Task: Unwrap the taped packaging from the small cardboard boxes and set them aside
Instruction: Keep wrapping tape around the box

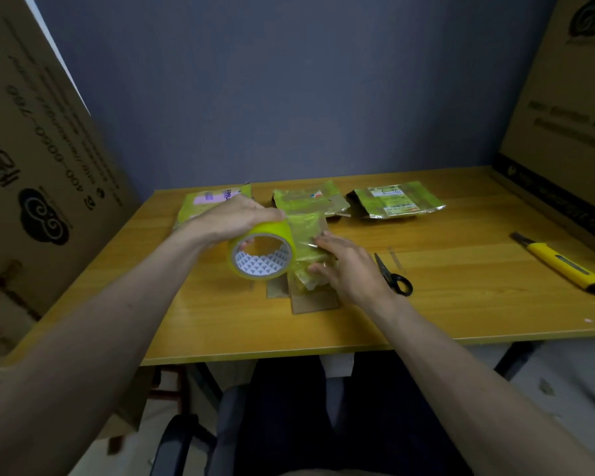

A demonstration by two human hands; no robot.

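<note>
- The setting appeared to be a small packing or storage corner of a home or office.
- A wooden desk (426, 324) stood against a plain blue-grey wall (289, 91).
- Large printed cartons (42, 149) leaned at both sides.
- Scissors (394, 274), a yellow utility knife (564, 266) and a tape roll (261, 252) indicated parcel work.
</note>
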